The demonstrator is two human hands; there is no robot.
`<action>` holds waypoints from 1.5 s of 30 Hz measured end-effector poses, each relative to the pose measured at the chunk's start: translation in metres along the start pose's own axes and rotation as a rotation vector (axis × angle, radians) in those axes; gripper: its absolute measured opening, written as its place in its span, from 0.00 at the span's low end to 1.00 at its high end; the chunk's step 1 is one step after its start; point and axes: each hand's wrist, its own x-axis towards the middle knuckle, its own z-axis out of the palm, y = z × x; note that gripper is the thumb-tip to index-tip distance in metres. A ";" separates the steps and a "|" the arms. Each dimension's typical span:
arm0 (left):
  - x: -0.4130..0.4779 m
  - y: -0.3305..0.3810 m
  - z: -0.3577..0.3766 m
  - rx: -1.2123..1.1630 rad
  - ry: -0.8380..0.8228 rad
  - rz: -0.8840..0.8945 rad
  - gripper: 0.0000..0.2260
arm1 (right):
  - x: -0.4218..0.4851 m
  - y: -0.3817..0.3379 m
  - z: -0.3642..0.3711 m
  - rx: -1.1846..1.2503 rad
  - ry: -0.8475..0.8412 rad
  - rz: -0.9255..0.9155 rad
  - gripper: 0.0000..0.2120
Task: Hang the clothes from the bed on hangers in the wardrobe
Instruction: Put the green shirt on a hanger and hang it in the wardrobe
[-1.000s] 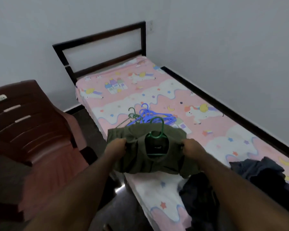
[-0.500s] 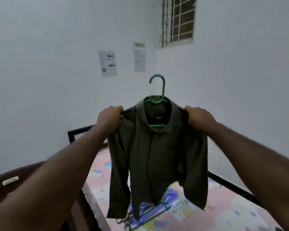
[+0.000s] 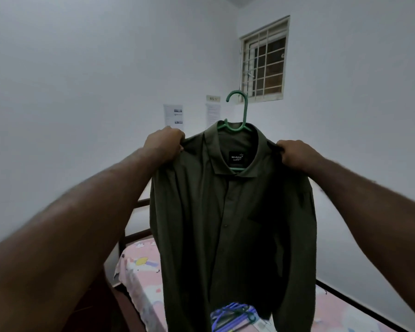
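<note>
Shirt (image 3: 225,224) on a hanger (image 3: 243,111), now lifted off the bed (image 3: 139,271) and held high. Left hand (image 3: 164,146) and right hand (image 3: 297,154) each clutch a shoulder. Seems ready for the wardrobe.

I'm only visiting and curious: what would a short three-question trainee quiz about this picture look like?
1. True or false: the green hanger already sits inside the collar of the olive shirt.
2. The left hand and right hand grip the shirt at its: A) cuffs B) shoulders C) hem.
3. Fill in: the spare blue hangers lie on the ____.

Key: 1 true; 2 B; 3 bed.
</note>
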 end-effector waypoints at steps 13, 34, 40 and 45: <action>-0.100 -0.084 0.036 -0.038 -0.298 -0.201 0.08 | -0.023 -0.074 0.091 0.089 -0.177 -0.209 0.08; -0.412 -0.125 0.046 0.029 -0.653 -1.051 0.05 | -0.119 -0.278 0.294 0.466 -0.889 -0.893 0.09; -0.478 -0.135 0.000 0.144 -0.581 -1.235 0.10 | -0.158 -0.362 0.297 0.476 -0.939 -1.080 0.10; -0.538 -0.159 -0.048 0.232 -0.481 -1.353 0.10 | -0.193 -0.451 0.277 0.550 -0.885 -1.251 0.07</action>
